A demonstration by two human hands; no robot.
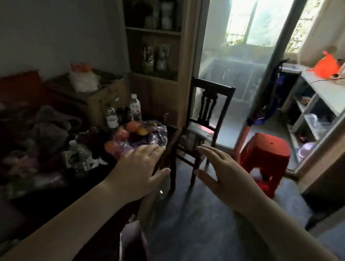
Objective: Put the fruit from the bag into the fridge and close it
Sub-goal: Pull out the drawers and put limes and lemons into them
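we reach with our left hand (138, 168) and right hand (224, 174), both flat-fingered and holding nothing, toward the crinkled clear plastic bag (147, 136) of round orange and yellow fruit (133, 126) on the cluttered dark table (96, 166).

One head-worn, wide-angle view, facing forward and down.
The left hand (139, 168) and right hand (225, 174) come in from 6 o'clock, close to the lens at centre; the bench (84, 177) spreads toward 9 o'clock, and the bright doorway (243, 54) lies far off at 12 o'clock.
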